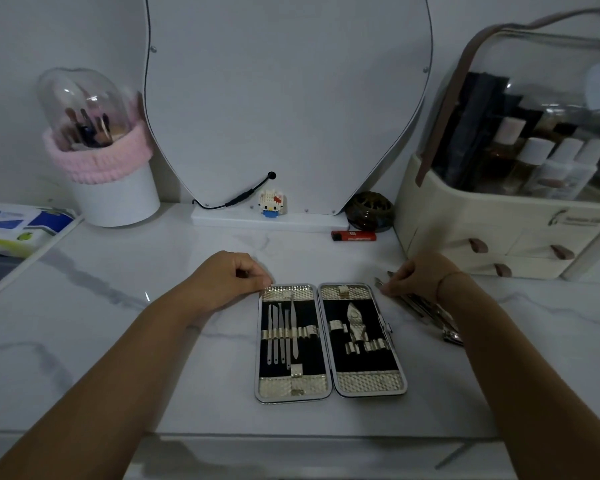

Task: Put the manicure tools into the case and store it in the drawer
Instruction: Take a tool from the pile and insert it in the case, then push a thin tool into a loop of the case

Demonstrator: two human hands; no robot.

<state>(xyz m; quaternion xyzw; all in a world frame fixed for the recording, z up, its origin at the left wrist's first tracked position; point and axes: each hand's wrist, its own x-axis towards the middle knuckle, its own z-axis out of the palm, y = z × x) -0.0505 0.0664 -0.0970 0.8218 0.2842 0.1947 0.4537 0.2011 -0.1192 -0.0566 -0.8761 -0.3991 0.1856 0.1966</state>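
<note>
Left hand (229, 277) is curled into a loose fist and holds nothing I can see; its fingertip touches the far left corner of the case. My view of the right hand (421, 275) shows its fingers curled down onto a heap of loose steel tools, but I cannot tell whether they have closed on 1.

Both forearms reach over the white marble tabletop (118, 306). A big curved mirror (284, 98) stands against the back wall. At far right sits a cream cosmetic organiser with a clear domed lid (465, 216), bottles inside and brown-handled drawers below. Back left stands a white cylindrical brush holder with a pink fuzzy band (118, 199), and a blue-and-white wipes pack (18, 226) lies at the left edge.

Between the hands, the black-lined, gold-trimmed manicure case (369, 382) lies open flat. Its left half holds 5 slim steel implements (282, 330) under elastic loops; its right half holds 1 nipper (355, 323). The loose steel tools (420, 308) lie just right of the case.

Near the mirror's foot are a dark round jar (369, 211), a red lighter (354, 235) and a small block-built cat figure (272, 202).
</note>
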